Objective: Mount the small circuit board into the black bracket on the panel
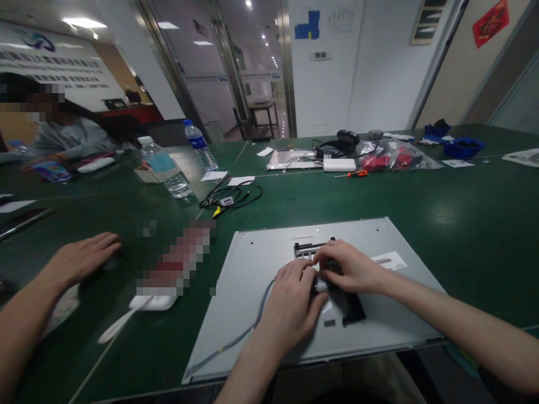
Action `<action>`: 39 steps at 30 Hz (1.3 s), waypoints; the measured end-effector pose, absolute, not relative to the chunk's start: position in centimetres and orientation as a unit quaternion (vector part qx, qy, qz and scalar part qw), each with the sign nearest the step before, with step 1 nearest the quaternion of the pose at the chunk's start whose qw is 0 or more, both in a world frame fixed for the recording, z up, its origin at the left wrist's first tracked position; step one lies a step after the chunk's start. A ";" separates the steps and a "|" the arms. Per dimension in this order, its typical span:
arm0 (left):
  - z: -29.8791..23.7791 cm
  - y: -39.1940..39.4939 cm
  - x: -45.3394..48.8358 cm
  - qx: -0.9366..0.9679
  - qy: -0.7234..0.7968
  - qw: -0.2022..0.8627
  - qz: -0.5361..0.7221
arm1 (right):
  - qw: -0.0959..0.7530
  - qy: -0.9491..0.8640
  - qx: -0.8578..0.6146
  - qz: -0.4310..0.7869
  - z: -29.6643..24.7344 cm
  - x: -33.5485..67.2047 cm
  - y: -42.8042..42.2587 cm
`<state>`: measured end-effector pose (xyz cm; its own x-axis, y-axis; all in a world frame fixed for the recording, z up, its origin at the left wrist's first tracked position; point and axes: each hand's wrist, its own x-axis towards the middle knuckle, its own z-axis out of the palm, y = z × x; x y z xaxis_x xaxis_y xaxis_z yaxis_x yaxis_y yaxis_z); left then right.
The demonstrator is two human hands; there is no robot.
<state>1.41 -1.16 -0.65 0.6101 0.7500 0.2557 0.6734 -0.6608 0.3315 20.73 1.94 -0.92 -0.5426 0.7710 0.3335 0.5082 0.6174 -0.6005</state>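
A grey metal panel (261, 264) lies flat on the green table in front of me. A black board (353, 308) sits in its middle, and a grey cable (261, 303) runs from the panel's near left corner up to it. My left hand (290, 303) rests on the panel where the cable ends, fingers curled against the board's left edge; what they grip is hidden. My right hand (349, 266) is just beyond, fingers bent down and pinched on the top of the black board. The two hands touch. A white label (389, 261) is stuck on the panel to the right.
Another person's hand (80, 258) lies flat on the table at the left, near a white object (154, 303). Two water bottles (166, 168), coiled black cables (231, 197), a screwdriver (353, 174), a plastic bag (396, 157) and a blue tray (463, 147) lie farther back. A person sits far left.
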 end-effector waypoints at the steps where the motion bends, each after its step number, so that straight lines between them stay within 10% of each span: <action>1: -0.6 -1.2 1.4 0.892 0.400 0.102 0.186 | 0.295 -0.850 -0.376 0.222 -1.0 20.7 2.0; 39: -0.7 -1.1 1.5 0.895 0.397 0.102 0.178 | 0.300 -0.860 -0.364 0.193 -1.2 20.8 2.2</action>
<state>1.48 -1.14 -0.70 0.6210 0.7469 0.2377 0.6745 -0.6637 0.3234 20.81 2.23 -1.23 -0.5548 0.7426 0.3752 0.5118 0.6601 -0.5498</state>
